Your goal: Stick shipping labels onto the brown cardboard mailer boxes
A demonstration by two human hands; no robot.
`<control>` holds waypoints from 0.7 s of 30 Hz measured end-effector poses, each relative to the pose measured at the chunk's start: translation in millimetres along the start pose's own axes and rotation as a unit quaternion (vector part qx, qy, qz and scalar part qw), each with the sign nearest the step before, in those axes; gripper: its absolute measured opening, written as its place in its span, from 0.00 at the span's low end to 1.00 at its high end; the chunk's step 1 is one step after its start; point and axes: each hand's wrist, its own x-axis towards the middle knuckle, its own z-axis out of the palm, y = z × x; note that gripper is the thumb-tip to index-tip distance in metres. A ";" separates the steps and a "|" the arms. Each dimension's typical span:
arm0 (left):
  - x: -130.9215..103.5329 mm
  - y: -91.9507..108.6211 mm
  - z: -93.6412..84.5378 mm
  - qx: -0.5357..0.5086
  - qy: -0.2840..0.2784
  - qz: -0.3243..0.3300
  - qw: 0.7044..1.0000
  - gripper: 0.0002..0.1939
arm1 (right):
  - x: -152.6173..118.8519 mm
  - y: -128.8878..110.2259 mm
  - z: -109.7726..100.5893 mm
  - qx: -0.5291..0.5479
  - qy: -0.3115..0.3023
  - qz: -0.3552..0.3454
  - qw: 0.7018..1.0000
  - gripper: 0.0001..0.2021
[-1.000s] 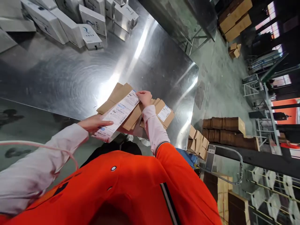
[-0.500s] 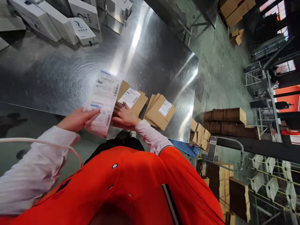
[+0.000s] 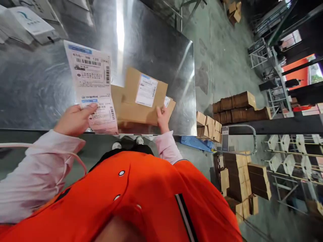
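Printed label sheets (image 3: 93,80) hang from my left hand (image 3: 77,119), pinched between thumb and fingers above the metal table's front edge. My right hand (image 3: 163,117) grips the right end of a flat cardboard mailer (image 3: 128,109), thumb on top. That mailer bears a white label (image 3: 146,90) with a blue strip. Partly under its right end, another cardboard piece (image 3: 172,107) with a label shows. The sheets cover the mailer's left end.
White boxes (image 3: 31,22) stand at the table's back left. The metal table (image 3: 161,43) ends at a right edge, beyond which are stacked cartons (image 3: 208,126) and a blue cart (image 3: 195,144). A pale cable (image 3: 50,150) crosses my left sleeve.
The label sheets have moved up and left with my left hand. My right hand has shifted right and taken hold of the mailer, which now overlaps the other cardboard. The view has shifted.
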 end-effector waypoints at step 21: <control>-26.6 -55.9 47.4 -0.133 0.015 -0.009 0.991 0.23 | -28.0 -50.6 71.3 0.014 -0.222 -0.143 0.964 0.08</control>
